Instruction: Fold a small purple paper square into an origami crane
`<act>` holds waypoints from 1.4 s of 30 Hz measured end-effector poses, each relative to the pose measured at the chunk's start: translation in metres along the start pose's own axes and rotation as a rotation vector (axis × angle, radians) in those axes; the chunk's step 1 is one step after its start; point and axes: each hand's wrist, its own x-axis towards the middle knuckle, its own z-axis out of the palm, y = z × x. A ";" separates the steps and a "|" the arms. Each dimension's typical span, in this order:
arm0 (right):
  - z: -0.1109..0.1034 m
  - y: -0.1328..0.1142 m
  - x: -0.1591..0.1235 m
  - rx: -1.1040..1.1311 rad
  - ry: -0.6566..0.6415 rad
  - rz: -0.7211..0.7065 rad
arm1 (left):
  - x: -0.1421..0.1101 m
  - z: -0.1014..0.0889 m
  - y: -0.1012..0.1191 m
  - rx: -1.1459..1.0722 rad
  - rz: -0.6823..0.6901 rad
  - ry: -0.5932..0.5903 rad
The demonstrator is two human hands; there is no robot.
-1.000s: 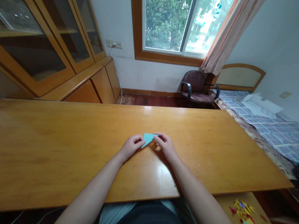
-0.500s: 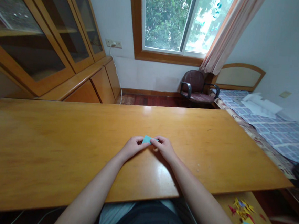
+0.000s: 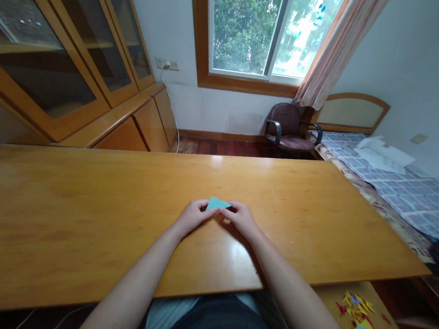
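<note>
The folded paper (image 3: 216, 203) is light blue against the honey-orange wooden desk (image 3: 86, 215). Off the desk's right near corner lie red, yellow and blue paper scraps (image 3: 356, 307). The bedspread (image 3: 403, 189) is blue-checked.

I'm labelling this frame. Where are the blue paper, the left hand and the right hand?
blue paper (image 3: 217, 203): head view, middle of its visible triangle.
left hand (image 3: 191, 216): head view, back of the hand.
right hand (image 3: 239, 218): head view, back of the hand.
</note>
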 end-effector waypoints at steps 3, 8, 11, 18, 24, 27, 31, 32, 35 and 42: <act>0.000 0.001 0.000 0.026 -0.012 0.035 | 0.000 -0.001 -0.001 0.001 0.005 -0.018; 0.000 0.002 0.001 0.046 -0.013 0.045 | 0.000 -0.002 -0.002 0.014 0.000 -0.041; 0.000 0.001 0.000 0.054 0.013 0.049 | -0.001 -0.002 0.000 0.010 -0.012 -0.043; -0.001 0.004 0.001 0.145 0.078 0.103 | -0.003 -0.004 0.004 -0.039 -0.078 -0.003; -0.001 0.010 0.003 0.224 0.163 0.079 | -0.002 -0.007 -0.005 -0.137 -0.041 -0.005; -0.002 0.011 0.004 0.247 0.163 0.075 | -0.002 -0.007 -0.007 -0.166 -0.047 -0.001; -0.006 0.017 0.009 0.348 0.267 0.049 | -0.003 -0.011 -0.012 -0.234 -0.089 0.062; -0.007 0.018 0.011 0.381 0.298 0.046 | -0.003 -0.012 -0.014 -0.263 -0.098 0.091; -0.010 0.021 0.013 0.384 0.314 0.041 | -0.002 -0.014 -0.016 -0.351 -0.102 0.182; -0.004 0.007 0.002 0.170 0.140 0.025 | -0.002 -0.006 -0.001 -0.193 0.030 0.104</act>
